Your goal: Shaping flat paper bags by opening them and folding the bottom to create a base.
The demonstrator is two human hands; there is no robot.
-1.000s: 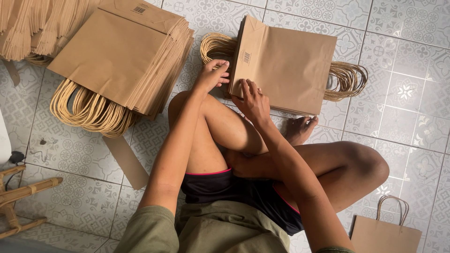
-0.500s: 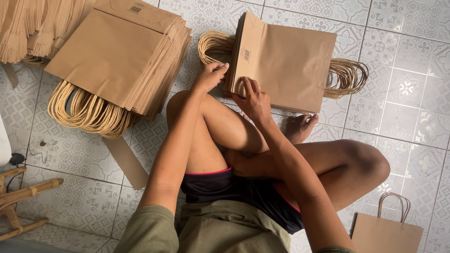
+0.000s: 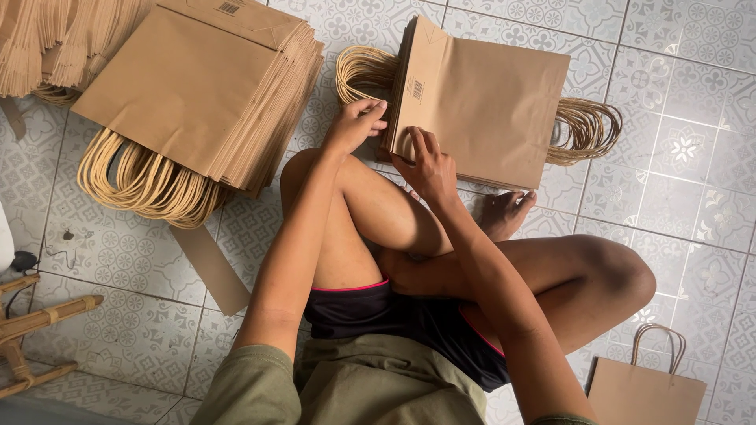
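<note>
I sit cross-legged on a patterned tile floor. In front of my knees lies a stack of flat brown paper bags point(image 3: 492, 102) with rope handles sticking out at both ends. My left hand point(image 3: 356, 123) rests at the stack's left edge, fingertips touching the bags' folded bottoms. My right hand point(image 3: 425, 164) lies on the stack's near left corner, fingers curled over the top bag's edge. A bigger stack of the same bags point(image 3: 197, 86) lies to the left, its handles point(image 3: 142, 185) fanned toward me.
More bundled bags point(image 3: 39, 39) fill the top left corner. A loose strip of brown card point(image 3: 211, 267) lies by my left knee. One standing bag point(image 3: 646, 389) is at the bottom right. A bamboo stand point(image 3: 31, 327) sits at the left edge.
My left hand has shifted slightly along the stack's left edge. My right hand stays on the near corner of the stack.
</note>
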